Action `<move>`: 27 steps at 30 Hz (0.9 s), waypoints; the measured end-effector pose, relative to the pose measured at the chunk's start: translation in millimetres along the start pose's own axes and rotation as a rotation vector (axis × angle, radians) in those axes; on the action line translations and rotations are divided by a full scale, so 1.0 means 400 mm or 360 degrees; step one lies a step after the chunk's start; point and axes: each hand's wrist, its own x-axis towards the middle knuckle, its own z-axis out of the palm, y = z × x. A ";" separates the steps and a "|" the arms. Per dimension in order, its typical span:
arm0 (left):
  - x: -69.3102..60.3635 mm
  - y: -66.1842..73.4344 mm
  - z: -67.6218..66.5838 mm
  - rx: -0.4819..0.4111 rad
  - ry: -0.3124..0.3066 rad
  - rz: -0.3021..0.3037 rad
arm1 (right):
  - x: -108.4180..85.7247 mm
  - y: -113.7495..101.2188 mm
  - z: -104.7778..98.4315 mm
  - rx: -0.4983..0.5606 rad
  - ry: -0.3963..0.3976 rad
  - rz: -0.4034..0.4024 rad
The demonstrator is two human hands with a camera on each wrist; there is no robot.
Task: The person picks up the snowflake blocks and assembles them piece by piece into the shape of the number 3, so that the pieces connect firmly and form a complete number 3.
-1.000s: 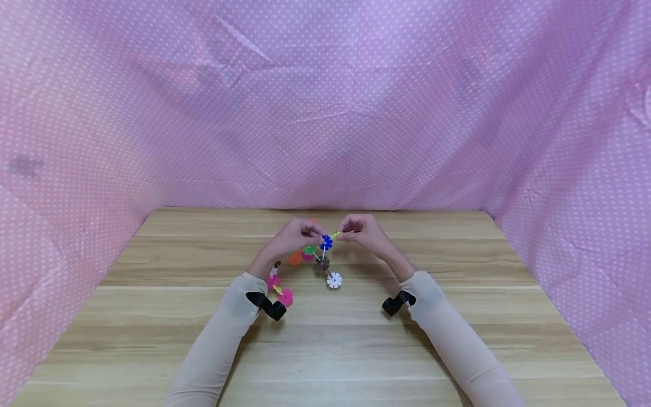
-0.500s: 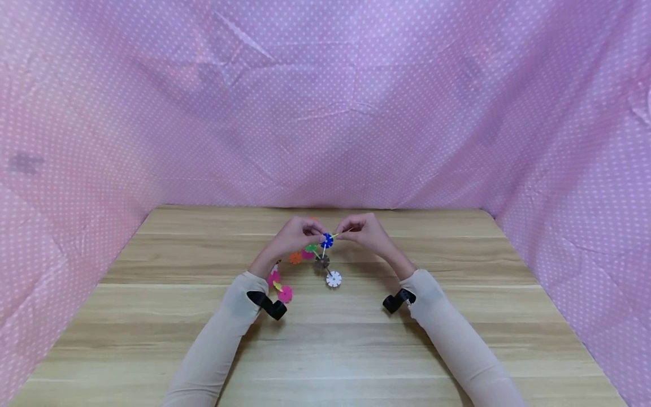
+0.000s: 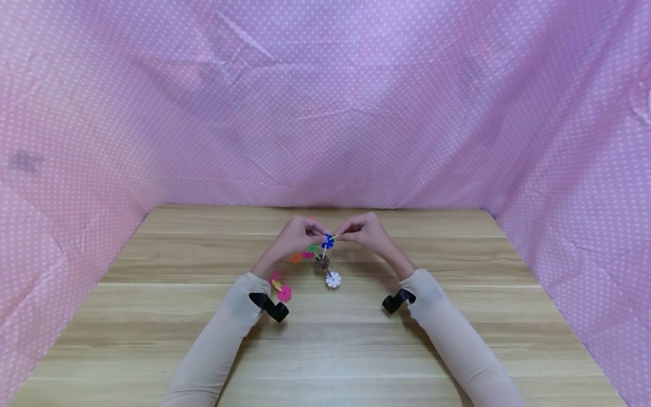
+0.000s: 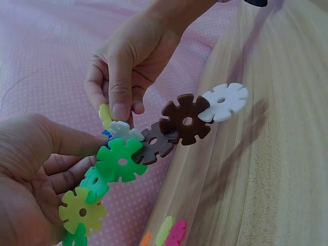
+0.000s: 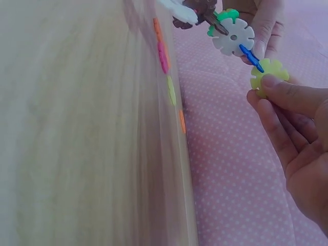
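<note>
My left hand (image 3: 296, 236) pinches a blue notched disc (image 3: 328, 241) in a chain of interlocked flower-shaped discs. In the left wrist view, green discs (image 4: 122, 160), a yellow disc (image 4: 82, 211), a white disc, brown discs (image 4: 187, 120) and an end white disc (image 4: 224, 102) are joined beside the left hand (image 4: 31, 174). My right hand (image 3: 365, 233) pinches a yellow disc between thumb and fingers. In the right wrist view that yellow disc (image 5: 269, 77) touches the blue disc (image 5: 251, 58), which is slotted to a white disc (image 5: 233, 37).
On the wooden table (image 3: 356, 350), pink discs (image 3: 284, 293) and a yellow one lie by the left wrist. An orange disc (image 3: 295, 258) and a magenta one lie behind the chain. A pink dotted cloth (image 3: 325, 113) hangs behind and at the sides.
The yellow disc in my right hand has turned and come a little closer to the blue disc. My left hand has shifted slightly rightward and still pinches the chain.
</note>
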 end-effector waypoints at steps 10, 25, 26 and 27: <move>-0.005 0.012 -0.007 -0.0041 0.0052 -0.0109 | 0.000 -0.011 0.011 0.0058 0.0122 0.0061; -0.008 0.020 -0.014 0.0031 -0.0081 0.0002 | -0.006 -0.015 0.007 0.0085 -0.0048 -0.0011; -0.007 0.020 -0.010 0.0046 -0.0071 0.0001 | -0.006 -0.014 0.007 0.0080 -0.0043 -0.0019; -0.005 0.020 -0.007 0.0064 -0.0057 -0.0004 | -0.006 -0.013 0.008 0.0080 -0.0037 -0.0021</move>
